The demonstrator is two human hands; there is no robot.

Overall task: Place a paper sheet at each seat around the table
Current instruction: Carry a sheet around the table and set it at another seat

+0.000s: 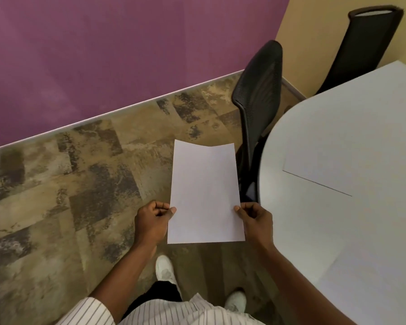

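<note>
I'm mid-carry, between seats: a thin white paper sheet point(205, 193), top edge sagging slightly, hangs over the mottled brown carpet point(63, 184). My left hand point(152, 221) pinches its left edge, my right hand point(256, 219) pinches the right. One flat sheet point(319, 170) already lies on the smooth pale rounded table point(361, 109). Next, I reckon: swing right and lay this one before the black mesh chair point(256, 99).
</note>
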